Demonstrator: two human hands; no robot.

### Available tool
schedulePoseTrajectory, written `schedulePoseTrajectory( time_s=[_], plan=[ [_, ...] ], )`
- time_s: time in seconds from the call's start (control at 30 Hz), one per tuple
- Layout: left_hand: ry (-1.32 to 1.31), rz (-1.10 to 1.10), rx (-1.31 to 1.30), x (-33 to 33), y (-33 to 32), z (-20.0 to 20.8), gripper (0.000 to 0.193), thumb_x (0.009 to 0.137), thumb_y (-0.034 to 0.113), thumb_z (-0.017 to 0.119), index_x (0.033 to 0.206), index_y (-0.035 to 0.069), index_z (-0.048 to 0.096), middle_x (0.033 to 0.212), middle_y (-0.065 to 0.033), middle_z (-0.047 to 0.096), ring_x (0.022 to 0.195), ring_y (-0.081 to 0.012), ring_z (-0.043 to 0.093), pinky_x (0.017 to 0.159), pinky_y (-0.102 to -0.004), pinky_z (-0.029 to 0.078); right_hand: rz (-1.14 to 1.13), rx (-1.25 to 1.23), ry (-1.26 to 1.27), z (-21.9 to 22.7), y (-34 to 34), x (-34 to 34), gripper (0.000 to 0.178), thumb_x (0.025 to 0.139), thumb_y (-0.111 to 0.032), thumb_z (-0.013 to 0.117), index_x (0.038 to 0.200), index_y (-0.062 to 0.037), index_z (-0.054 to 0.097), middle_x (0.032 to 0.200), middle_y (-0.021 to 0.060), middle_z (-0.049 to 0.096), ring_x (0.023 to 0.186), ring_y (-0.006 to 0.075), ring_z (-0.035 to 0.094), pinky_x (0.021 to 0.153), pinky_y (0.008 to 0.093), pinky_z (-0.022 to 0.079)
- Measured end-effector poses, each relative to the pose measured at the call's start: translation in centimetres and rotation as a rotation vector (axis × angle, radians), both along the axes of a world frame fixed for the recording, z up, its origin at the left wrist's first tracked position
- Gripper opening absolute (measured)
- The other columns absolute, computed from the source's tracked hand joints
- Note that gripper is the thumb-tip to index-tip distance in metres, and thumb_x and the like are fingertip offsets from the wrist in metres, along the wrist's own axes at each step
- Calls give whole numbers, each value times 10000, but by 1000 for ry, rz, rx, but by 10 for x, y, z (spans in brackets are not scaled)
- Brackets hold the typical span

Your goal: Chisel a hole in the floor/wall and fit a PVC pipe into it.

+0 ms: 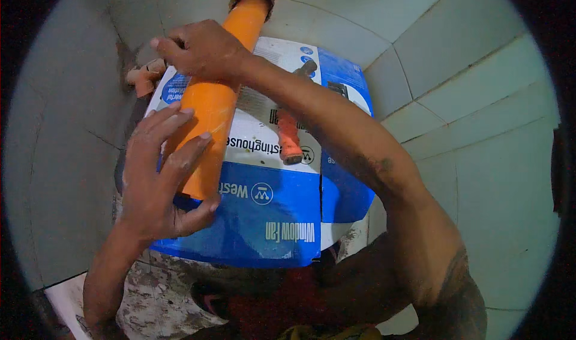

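Observation:
An orange plastic pipe [210,115] slopes from a hole in the far tiled wall toward me, over a cardboard box. My left hand [159,160] holds its near end, fingers along the left side and thumb by the open end. My right hand [207,49] reaches across the upper part of the pipe, its wrist close over it. Its fingers are curled together at the pipe's left side; anything pinched in them is too small to make out. Partly under my right forearm lies a tool with an orange grip [289,139], its dark head [307,69] showing beyond.
The blue and white box [270,211] lies beneath the pipe. Pinkish-orange pipe fittings [144,79] stick out by the left wall. Pale tiled walls [468,100] close in on the right and far sides. Stained, rough floor [162,292] shows below the box.

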State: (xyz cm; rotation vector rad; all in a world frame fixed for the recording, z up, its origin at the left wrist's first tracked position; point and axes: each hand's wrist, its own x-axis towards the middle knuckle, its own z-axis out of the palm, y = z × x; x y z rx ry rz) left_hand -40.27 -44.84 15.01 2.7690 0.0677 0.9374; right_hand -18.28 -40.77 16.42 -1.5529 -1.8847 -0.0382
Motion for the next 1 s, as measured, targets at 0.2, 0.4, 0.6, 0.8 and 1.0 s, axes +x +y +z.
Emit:
schedulePoseTrajectory(
  time_s=[0.2, 0.4, 0.6, 0.8, 1.0],
  plan=[
    [51, -43, 134, 22, -2, 1, 665, 598, 432, 816, 1136, 110, 593, 1257, -159, 487, 1193, -379, 470, 990, -516, 372, 69, -21, 189, 3, -33, 6, 425, 906, -418, 432, 787, -107, 694, 750, 107, 683, 719, 332, 649, 707, 432, 514],
    [-12, -71, 28, 16, 7, -6, 630, 564, 421, 837, 1075, 115, 631, 1208, -143, 530, 1179, -357, 488, 990, -503, 377, 149, 65, 99, -8, -14, 4, 417, 906, -428, 440, 813, -110, 693, 771, 103, 685, 733, 330, 647, 706, 428, 506],
    [-25, 7, -385, -30, 24, -18, 611, 562, 396, 840, 1069, 137, 617, 1209, -120, 514, 1172, -358, 485, 981, -467, 386, 64, -30, 135, -6, 8, -47, 412, 915, -402, 433, 872, -74, 679, 830, 166, 665, 793, 362, 633, 737, 434, 490],
    [-191, -43, -124, -90, 51, -27, 600, 596, 368, 827, 1088, 123, 586, 1221, -145, 483, 1177, -365, 466, 970, -486, 386, -2, -44, 122, -7, 33, -114, 406, 894, -384, 494, 836, -19, 661, 786, 195, 646, 727, 377, 621, 692, 439, 491],
    [-176, -57, -224, -153, 69, -53, 624, 589, 295, 831, 1137, 125, 586, 1240, -146, 490, 1220, -357, 450, 1013, -468, 371, 193, 58, 996, 18, 57, -157, 384, 921, -371, 487, 765, -28, 558, 571, 76, 533, 552, 176, 559, 553, 315, 457]
  ],
)
